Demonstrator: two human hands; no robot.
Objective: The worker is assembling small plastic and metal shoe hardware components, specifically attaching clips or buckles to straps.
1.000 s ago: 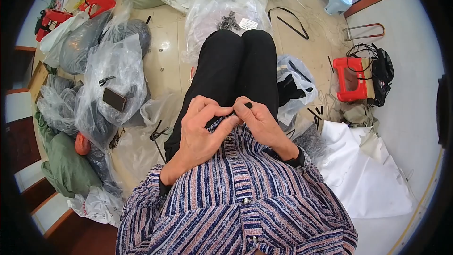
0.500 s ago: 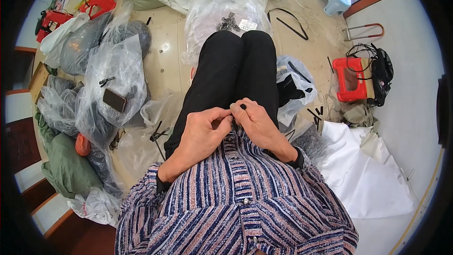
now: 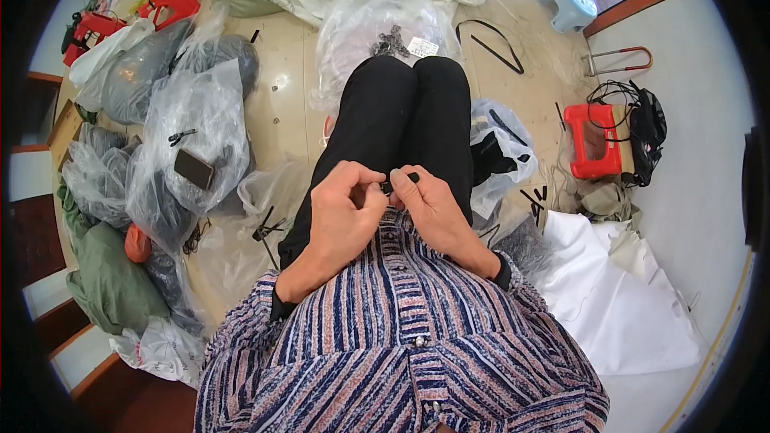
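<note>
Over my lap, my left hand [image 3: 341, 204] and my right hand [image 3: 437, 212] meet at the fingertips. Both pinch a small black piece [image 3: 412, 179], perhaps the end of a strap; my fingers hide most of it. Part of it shows above my right thumb, and a dark bit shows between the two hands. Just beyond my knees, a heap of small black parts [image 3: 391, 42] lies on a clear plastic bag [image 3: 337, 52], beside a small white printed card [image 3: 423, 46]. Right of my legs, an open plastic bag [image 3: 523, 162] holds black strips [image 3: 491, 162].
Filled plastic bags [image 3: 208, 104] crowd the left, with a phone [image 3: 194, 169] and a black clip [image 3: 181, 137] on top. At right are a red stool [image 3: 592, 164], white cloth [image 3: 618, 305] and black cords [image 3: 609, 100]. A light blue stool [image 3: 566, 4] stands far right.
My hands have drawn slightly apart. The left fingers have lifted and turned, and more of the black piece now shows between the hands. The surroundings stay as they were.
</note>
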